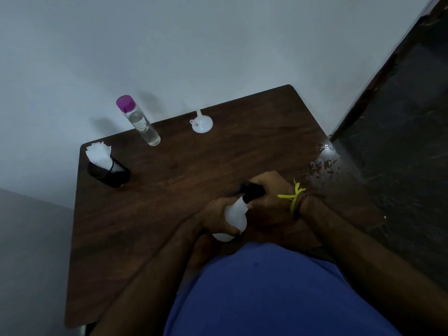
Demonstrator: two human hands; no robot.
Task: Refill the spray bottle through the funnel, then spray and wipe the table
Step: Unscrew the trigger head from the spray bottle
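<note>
Spray bottle (234,218), the landmark for all that follows, was seen low over the near middle of the table (169,214), tilted so that its rounded, frosted white plastic body pointed toward the person and its black spray head (252,190) pointed away. The body looked smooth and bulbous, narrowing to a neck under the head. Whether its base touched the wood could not be told.

The body was wrapped from the left by the left hand (213,215), its fingers curled round the white plastic and the thumb laid across the lower part. The black head was gripped from the right by the right hand (271,190), fingers closed over it. A frayed yellow thread and a dark band (297,202) were worn on that wrist. A blue garment was seen nearer than the bottle.

The table was of dark brown wood grain with rounded corners. To the right of the bottle, at the table's edge, a glossy wet patch (326,157) was seen.

Farther off and left of the bottle, a black mesh holder (109,173) stuffed with white paper tissues (98,154) was noted. Beyond the bottle a small white plastic funnel (201,123) was set mouth down, spout upward. Left of the funnel, a tall clear cylindrical bottle (141,126) with a purple cap, part filled with clear liquid, was standing near the far edge by the pale wall.
</note>
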